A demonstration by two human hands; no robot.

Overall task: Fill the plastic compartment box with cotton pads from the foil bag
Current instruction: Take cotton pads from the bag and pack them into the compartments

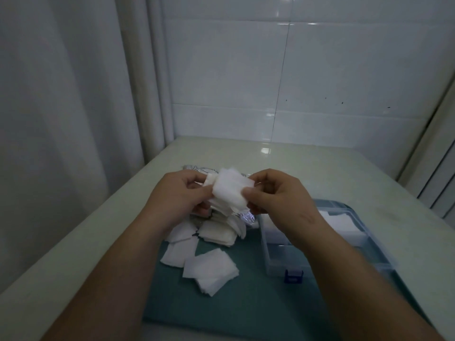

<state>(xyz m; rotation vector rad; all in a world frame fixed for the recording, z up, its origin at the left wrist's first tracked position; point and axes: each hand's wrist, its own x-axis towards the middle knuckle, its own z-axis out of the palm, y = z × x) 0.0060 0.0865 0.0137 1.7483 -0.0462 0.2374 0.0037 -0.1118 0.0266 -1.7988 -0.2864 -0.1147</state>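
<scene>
Both hands hold a stack of white square cotton pads [230, 190] above the table. My left hand [182, 193] grips the stack's left side; my right hand [278, 193] pinches its right edge between thumb and fingers. Under the hands lies the crumpled foil bag [242, 216], mostly hidden, with more of it showing behind the hands. Loose cotton pads [209, 267] lie scattered below on the teal mat [246, 303]. The clear plastic compartment box [283, 262] sits to the right with a blue latch; white pads fill its far compartments [342, 222].
The mat lies on a pale glossy table [307, 163] set against a tiled wall. A white curtain [73, 119] hangs at the left. The box's blue-tinted lid [384, 249] lies open to the right, near the table's right edge.
</scene>
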